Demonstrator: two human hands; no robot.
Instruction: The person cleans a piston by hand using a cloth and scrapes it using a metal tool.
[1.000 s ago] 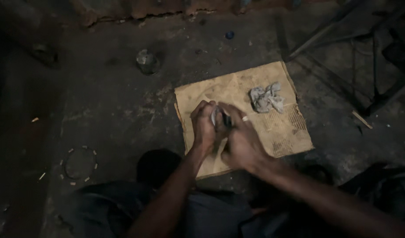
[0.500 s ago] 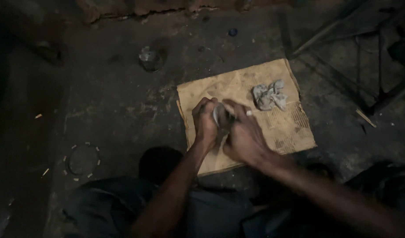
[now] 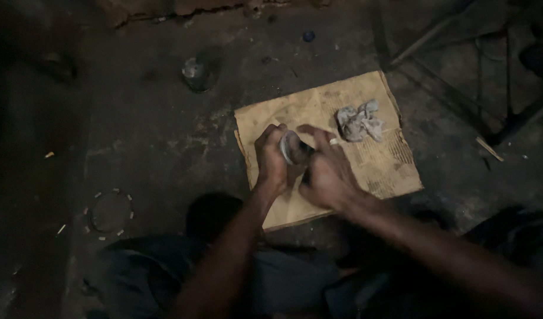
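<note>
Two hands work a small round metal part over a sheet of cardboard on a dim floor.

Nearest, the left hand (image 3: 270, 160) is clenched around the round metal part (image 3: 290, 147), whose pale face now shows more openly than half a second ago, when the hands hid most of it. The right hand (image 3: 327, 171), a ring on one finger, presses against the part from the other side; what it grips cannot be made out. Beneath lies the cardboard (image 3: 378, 168), a crumpled grey rag (image 3: 359, 120) unmoved on its far side. Farther off, a small tin (image 3: 194, 72) sits on the dark floor (image 3: 147, 142).
</note>
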